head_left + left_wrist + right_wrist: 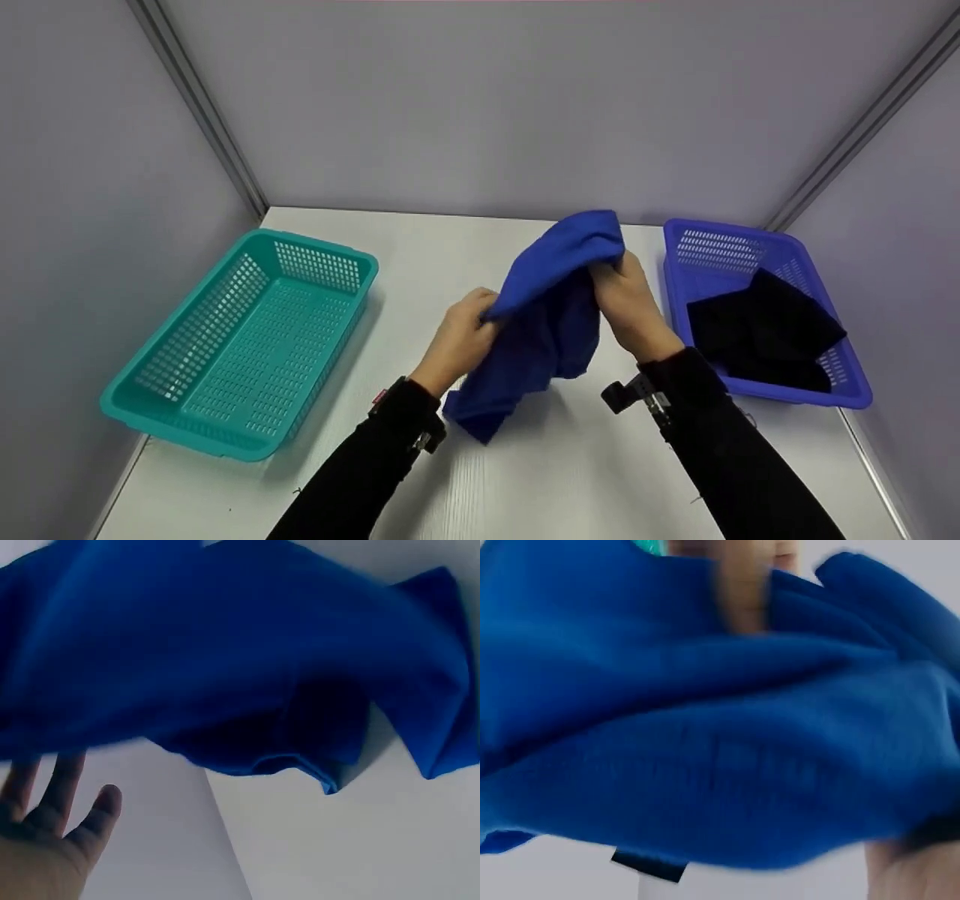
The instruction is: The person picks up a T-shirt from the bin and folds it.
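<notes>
A blue garment [551,330] hangs in loose folds above the table, held up between both hands. My left hand [459,337] pinches its left edge; in the right wrist view a blurred finger [744,592] lies over the cloth. On the other side my right hand [631,306] grips the upper right part, its fingertips hidden under the fabric. The left wrist view shows the blue garment [225,660] draped in front of several fingers [97,821]. Below the blue garment [727,772] in the right wrist view, a small black tag [649,865] sticks out.
To the left, a teal plastic basket [311,367] stands with nothing in it. A purple basket [765,394] at the right holds folded black cloth [765,326]. Grey panels [480,105] enclose the white table [562,480] at the back and sides.
</notes>
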